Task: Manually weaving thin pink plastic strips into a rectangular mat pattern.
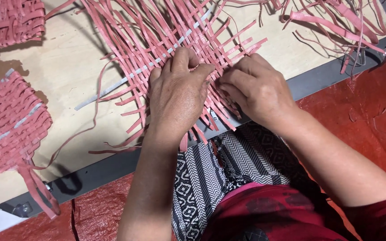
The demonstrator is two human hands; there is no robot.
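Observation:
A loose weave of pink plastic strips [166,40] lies on a plywood board [68,67], with one grey-white strip [126,80] running diagonally through it. My left hand [175,96] presses flat on the near edge of the weave, fingers spread over the strips. My right hand [255,87] sits just beside it, fingers curled and pinching pink strips at the weave's near edge. The strip ends under both hands are hidden.
Two finished pink woven pieces lie at the left: one [10,120] near the board's edge, another [10,20] at the top corner. More loose pink strips [336,22] trail at the top right. A red tarp [371,107] covers the floor. A patterned cloth [220,169] covers my lap.

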